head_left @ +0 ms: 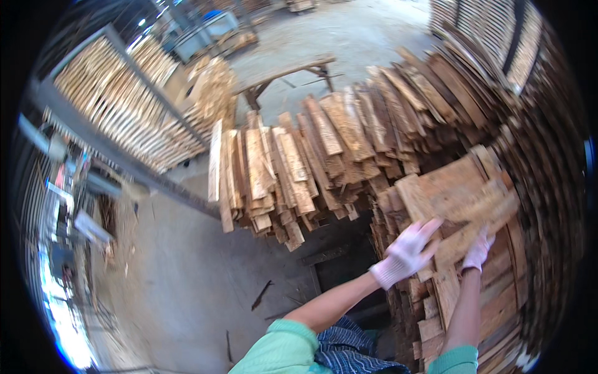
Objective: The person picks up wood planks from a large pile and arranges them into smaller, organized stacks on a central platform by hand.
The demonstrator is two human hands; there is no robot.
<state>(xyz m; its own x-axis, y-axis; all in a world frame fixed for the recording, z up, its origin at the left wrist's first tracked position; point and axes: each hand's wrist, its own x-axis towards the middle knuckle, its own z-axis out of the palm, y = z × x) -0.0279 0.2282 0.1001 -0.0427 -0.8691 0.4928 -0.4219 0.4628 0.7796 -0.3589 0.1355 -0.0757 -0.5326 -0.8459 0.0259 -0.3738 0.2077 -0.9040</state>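
Both my hands wear pale pink-white knit gloves and work at the right-hand stack of rough wooden boards. My left hand is over the stack's left side, fingers and thumb apart, beside the left end of a board lying slantwise on top. It is slightly blurred, and I see nothing held in it. My right hand grips the near edge of that slanted board, its fingertips partly hidden against the wood. Other boards lie under it, some lengthwise and some crosswise.
A wide row of loose boards runs from the middle to the upper right. Tall stacked boards rise along my right. Behind stand a wooden trestle and a metal frame post by stacked timber. Wood scraps lie on the concrete floor.
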